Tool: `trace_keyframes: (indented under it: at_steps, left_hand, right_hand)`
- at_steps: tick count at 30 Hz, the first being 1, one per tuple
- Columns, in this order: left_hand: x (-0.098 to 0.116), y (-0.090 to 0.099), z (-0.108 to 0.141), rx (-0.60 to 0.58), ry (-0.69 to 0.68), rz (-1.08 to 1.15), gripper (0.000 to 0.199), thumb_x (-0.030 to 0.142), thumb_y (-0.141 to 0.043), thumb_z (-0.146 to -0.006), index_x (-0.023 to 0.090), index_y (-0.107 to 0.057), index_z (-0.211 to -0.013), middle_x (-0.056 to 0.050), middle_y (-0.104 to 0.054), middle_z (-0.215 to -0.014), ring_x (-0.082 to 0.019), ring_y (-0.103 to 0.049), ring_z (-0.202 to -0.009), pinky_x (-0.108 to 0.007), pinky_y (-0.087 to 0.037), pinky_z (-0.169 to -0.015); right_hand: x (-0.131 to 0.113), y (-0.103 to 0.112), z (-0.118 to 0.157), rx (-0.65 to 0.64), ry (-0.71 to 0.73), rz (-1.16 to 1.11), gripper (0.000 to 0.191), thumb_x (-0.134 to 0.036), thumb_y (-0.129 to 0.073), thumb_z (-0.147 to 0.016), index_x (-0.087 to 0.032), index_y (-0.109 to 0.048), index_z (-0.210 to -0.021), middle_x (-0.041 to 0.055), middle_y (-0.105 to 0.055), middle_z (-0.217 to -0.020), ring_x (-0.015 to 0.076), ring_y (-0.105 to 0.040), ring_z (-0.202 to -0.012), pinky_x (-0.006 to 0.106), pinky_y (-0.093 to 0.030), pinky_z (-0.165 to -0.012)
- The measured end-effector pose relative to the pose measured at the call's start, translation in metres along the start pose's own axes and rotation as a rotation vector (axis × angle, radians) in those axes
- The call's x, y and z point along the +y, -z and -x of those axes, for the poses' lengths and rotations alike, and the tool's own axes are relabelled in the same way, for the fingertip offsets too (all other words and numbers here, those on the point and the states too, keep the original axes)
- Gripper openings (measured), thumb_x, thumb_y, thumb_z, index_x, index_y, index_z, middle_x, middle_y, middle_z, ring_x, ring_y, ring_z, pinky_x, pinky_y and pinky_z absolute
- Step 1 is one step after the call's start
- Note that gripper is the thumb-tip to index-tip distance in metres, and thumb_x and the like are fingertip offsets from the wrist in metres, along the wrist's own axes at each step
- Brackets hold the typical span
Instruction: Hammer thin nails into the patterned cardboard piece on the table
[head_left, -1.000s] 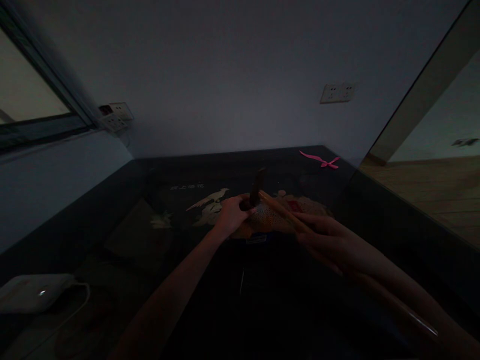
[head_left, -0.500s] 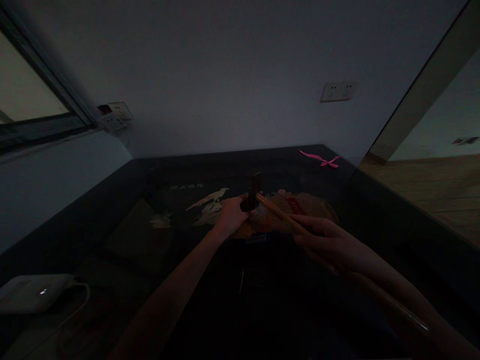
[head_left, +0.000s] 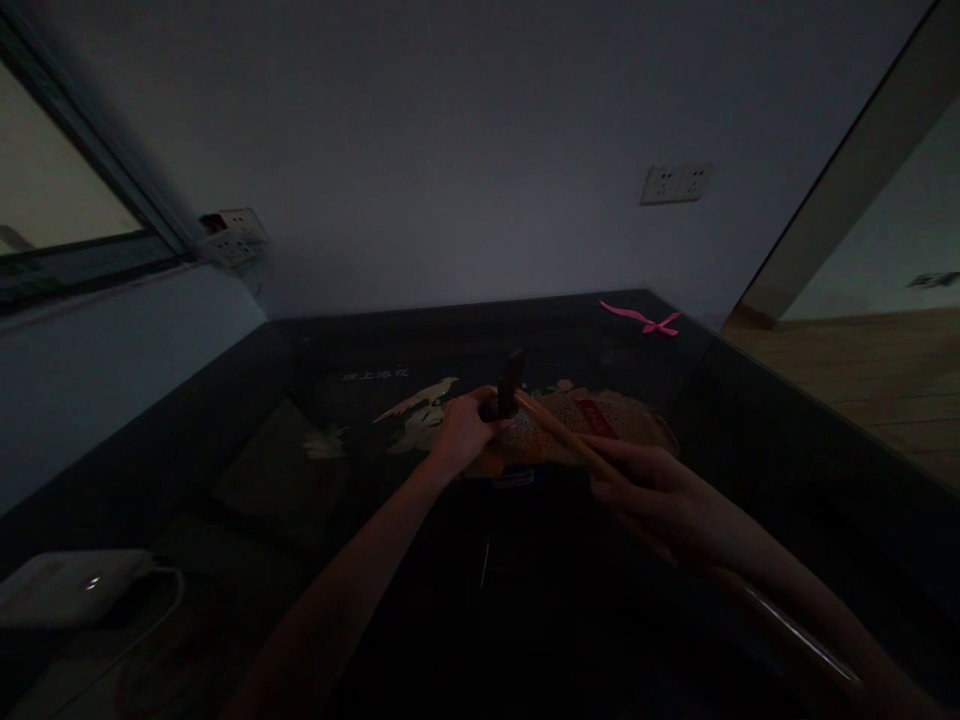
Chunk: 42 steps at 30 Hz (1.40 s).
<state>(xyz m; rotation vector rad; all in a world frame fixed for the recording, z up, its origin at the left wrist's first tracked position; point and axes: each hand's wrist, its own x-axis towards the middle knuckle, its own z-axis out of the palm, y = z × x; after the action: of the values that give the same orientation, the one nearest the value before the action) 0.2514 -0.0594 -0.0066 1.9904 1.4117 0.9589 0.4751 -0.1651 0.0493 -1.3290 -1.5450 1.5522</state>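
My left hand (head_left: 463, 432) is closed around the lower part of a small dark upright block (head_left: 511, 380); its exact kind is too dim to make out. From the right, my right hand (head_left: 660, 490) grips a long, thin wooden stick (head_left: 559, 430) that slants from beside my forearm up to the block. The stick's far tip meets or nearly meets the block's right side; contact is hard to tell. Beneath both hands lies a brown speckled flat piece (head_left: 630, 415) with a red label (head_left: 598, 418).
The dark table (head_left: 465, 335) carries a pale bird picture (head_left: 420, 400). A pink ribbon (head_left: 649, 322) rests at its back right. At the left front is a white device (head_left: 75, 588) with a cable. Wall sockets (head_left: 675, 184) are on the back wall.
My right hand and the stick have shifted very slightly right and down in view. Both hands keep their hold, and the block stays upright.
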Motion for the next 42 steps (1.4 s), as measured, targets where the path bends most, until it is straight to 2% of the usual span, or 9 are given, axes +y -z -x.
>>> trace_keyframes:
  at_steps: [7, 11, 15, 19, 22, 24, 26, 32, 42]
  left_hand:
    - [-0.002, -0.004, 0.0, 0.029, -0.011, 0.084, 0.033, 0.015, -0.069, -0.068, 0.022, -0.06, -0.099, 0.003, -0.066, -0.074, -0.014, -0.063, -0.072, -0.027, -0.048, -0.074]
    - [0.002, -0.001, -0.003, -0.021, -0.105, 0.17, 0.047, 0.009, -0.067, -0.067, 0.02, -0.054, -0.111, -0.001, -0.066, -0.088, -0.013, -0.063, -0.078, -0.028, -0.05, -0.078]
    - [0.027, 0.021, 0.001, 0.088, -0.243, 0.108, 0.048, 0.014, -0.066, -0.069, 0.017, -0.052, -0.115, -0.009, -0.061, -0.111, -0.016, -0.06, -0.097, -0.031, -0.047, -0.088]
    - [0.061, 0.045, 0.037, 0.217, -0.319, -0.053, 0.027, 0.02, -0.057, -0.079, 0.018, -0.058, -0.106, -0.006, -0.064, -0.102, -0.016, -0.06, -0.092, -0.029, -0.047, -0.086]
    - [0.063, 0.046, 0.078, -0.071, -0.335, -0.172, 0.015, 0.024, -0.052, -0.084, 0.022, -0.062, -0.095, -0.002, -0.066, -0.089, -0.012, -0.061, -0.076, -0.024, -0.048, -0.074]
    - [0.05, 0.037, 0.1, -0.302, -0.285, -0.252, 0.016, 0.024, -0.053, -0.084, 0.022, -0.061, -0.097, 0.0, -0.066, -0.085, -0.011, -0.06, -0.071, -0.021, -0.047, -0.066]
    - [0.031, 0.026, 0.115, -0.431, -0.187, -0.347, 0.015, 0.021, -0.053, -0.084, 0.021, -0.061, -0.096, 0.0, -0.065, -0.086, -0.011, -0.06, -0.072, -0.021, -0.045, -0.063]
    - [-0.009, 0.006, 0.121, -0.497, -0.2, -0.447, 0.015, 0.019, -0.055, -0.084, 0.021, -0.059, -0.098, -0.002, -0.059, -0.104, -0.016, -0.056, -0.095, -0.026, -0.044, -0.081]
    - [-0.019, -0.003, 0.11, -0.535, -0.377, -0.572, 0.004, 0.019, -0.053, -0.086, 0.018, -0.057, -0.088, -0.002, -0.059, -0.094, -0.016, -0.056, -0.088, -0.026, -0.043, -0.077]
  right_hand:
    - [0.024, 0.002, 0.004, 0.133, 0.102, -0.193, 0.07, -0.037, -0.067, -0.073, -0.016, -0.042, -0.136, -0.0077, -0.046, -0.052, 0.0025, -0.034, -0.03, 0.013, -0.026, -0.027]
    - [0.035, 0.003, 0.003, 0.16, 0.121, -0.26, 0.065, -0.036, -0.069, -0.072, -0.016, -0.048, -0.131, -0.0064, -0.049, -0.056, 0.0017, -0.034, -0.03, 0.014, -0.026, -0.027]
    - [0.038, 0.007, 0.001, 0.086, 0.143, -0.257, 0.064, -0.035, -0.066, -0.076, -0.015, -0.045, -0.133, -0.0083, -0.046, -0.049, 0.0025, -0.033, -0.029, 0.014, -0.024, -0.027]
    - [0.039, 0.009, 0.002, 0.093, 0.125, -0.265, 0.065, -0.034, -0.066, -0.076, -0.014, -0.043, -0.134, -0.0081, -0.047, -0.05, 0.0027, -0.034, -0.029, 0.013, -0.024, -0.028]
    - [0.041, 0.009, 0.004, 0.105, 0.11, -0.263, 0.067, -0.035, -0.067, -0.074, -0.015, -0.044, -0.134, -0.0081, -0.047, -0.05, 0.0033, -0.035, -0.029, 0.014, -0.026, -0.027]
    - [0.042, 0.009, 0.006, 0.102, 0.113, -0.26, 0.066, -0.035, -0.067, -0.074, -0.016, -0.045, -0.133, -0.0084, -0.046, -0.049, 0.0029, -0.034, -0.028, 0.014, -0.026, -0.026]
    - [0.042, 0.009, 0.008, 0.106, 0.121, -0.257, 0.065, -0.035, -0.067, -0.074, -0.016, -0.046, -0.133, -0.0081, -0.047, -0.05, 0.0026, -0.033, -0.028, 0.014, -0.026, -0.027]
    - [0.044, 0.007, 0.01, 0.113, 0.102, -0.255, 0.063, -0.035, -0.067, -0.075, -0.017, -0.046, -0.132, -0.0067, -0.049, -0.055, 0.0026, -0.036, -0.031, 0.014, -0.027, -0.027]
    - [0.042, 0.007, 0.007, 0.159, 0.126, -0.288, 0.06, -0.034, -0.067, -0.073, -0.016, -0.05, -0.128, -0.006, -0.05, -0.058, 0.0018, -0.035, -0.03, 0.014, -0.026, -0.026]
